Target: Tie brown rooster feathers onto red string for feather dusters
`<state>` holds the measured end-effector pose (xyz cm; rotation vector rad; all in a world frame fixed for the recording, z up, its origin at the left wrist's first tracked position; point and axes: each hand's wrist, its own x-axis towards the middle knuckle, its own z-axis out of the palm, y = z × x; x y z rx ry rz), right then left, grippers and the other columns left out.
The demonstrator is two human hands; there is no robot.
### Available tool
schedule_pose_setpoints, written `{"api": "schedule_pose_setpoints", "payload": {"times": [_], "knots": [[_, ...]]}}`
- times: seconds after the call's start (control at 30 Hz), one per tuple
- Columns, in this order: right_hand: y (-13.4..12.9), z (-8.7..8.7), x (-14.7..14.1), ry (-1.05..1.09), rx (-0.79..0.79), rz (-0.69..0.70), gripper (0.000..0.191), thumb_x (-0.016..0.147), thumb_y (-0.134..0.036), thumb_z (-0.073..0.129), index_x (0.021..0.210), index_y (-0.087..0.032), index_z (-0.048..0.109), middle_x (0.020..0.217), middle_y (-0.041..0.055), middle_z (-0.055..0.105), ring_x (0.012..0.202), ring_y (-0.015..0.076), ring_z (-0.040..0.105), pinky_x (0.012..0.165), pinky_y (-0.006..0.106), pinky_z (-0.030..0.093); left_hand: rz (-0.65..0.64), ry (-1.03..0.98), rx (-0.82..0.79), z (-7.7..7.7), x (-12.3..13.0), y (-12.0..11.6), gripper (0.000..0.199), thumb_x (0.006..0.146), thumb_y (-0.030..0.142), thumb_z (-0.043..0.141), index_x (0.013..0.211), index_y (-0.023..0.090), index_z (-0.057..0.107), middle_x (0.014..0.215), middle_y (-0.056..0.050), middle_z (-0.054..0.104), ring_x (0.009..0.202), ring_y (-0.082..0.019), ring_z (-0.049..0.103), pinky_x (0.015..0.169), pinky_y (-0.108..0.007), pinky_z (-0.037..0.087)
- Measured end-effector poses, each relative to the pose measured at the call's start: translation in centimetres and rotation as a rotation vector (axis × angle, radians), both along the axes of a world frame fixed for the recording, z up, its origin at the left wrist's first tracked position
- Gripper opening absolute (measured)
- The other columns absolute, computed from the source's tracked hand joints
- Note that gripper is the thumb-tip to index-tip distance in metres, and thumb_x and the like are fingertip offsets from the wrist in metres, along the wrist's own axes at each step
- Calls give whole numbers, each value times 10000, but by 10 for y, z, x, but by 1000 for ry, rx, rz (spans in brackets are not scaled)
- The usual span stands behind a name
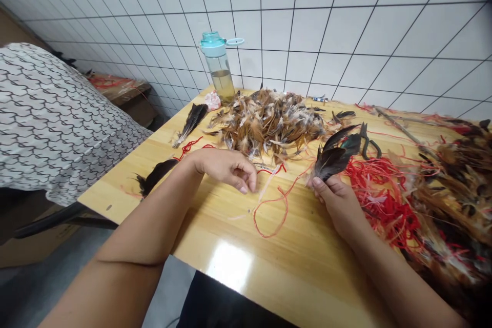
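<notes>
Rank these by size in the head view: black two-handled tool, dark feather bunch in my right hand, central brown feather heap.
Largest to smallest:
Central brown feather heap
Dark feather bunch
Black two-handled tool

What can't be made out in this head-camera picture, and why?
In the head view:
Black feathers: lower stems, hidden by the right hand.
Left hand: palm, hidden by its own back and fingers.
Right feather heap: cut off by the right edge.
Patterned cloth: cut off by the left edge.
Item by the wall: too small to identify.
</notes>
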<state>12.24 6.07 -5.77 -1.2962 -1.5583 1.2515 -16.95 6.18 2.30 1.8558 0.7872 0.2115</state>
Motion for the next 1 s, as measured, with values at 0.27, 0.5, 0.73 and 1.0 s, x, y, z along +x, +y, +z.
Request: {"api": "schedule_pose_setpoints", "payload": {"times": [0.27, 0.5, 0.73, 1.0], "knots": [[-1, 0, 1, -13, 12, 2, 404, 786, -571, 586, 735, -172, 631, 575, -29, 430, 539, 115, 368, 538, 276, 313, 369, 505, 495, -29, 18, 7, 77, 754, 231, 639, 809, 181, 654, 801, -9, 663, 708, -129, 586, 611, -209, 383], [-1, 1, -1, 3, 2, -2, 431, 763, -606, 597, 707, -178, 614, 555, -31, 413, 521, 113, 354, 513, 275, 304, 371, 506, 715, -31, 37, -1, 152, 849, 178, 459, 762, 164, 583, 801, -59, 623, 739, -167, 560, 664, -271, 409], [-1, 2, -2, -24, 36, -13, 424, 769, -594, 598, 698, -176, 611, 560, -26, 427, 527, 113, 367, 511, 271, 298, 677, 225, 630, -9, 22, -3, 60, 842, 209, 495, 841, 173, 543, 699, 25, 594, 608, -96, 509, 581, -219, 375], [-2, 0, 0, -90, 90, -15, 442, 782, -601, 578, 705, -170, 637, 566, -17, 444, 534, 120, 382, 516, 275, 304, 684, -423, 509, -10, 16, -1, 268, 822, 378, 647, 967, 165, 572, 757, -18, 609, 645, -98, 576, 600, -223, 464]]}}
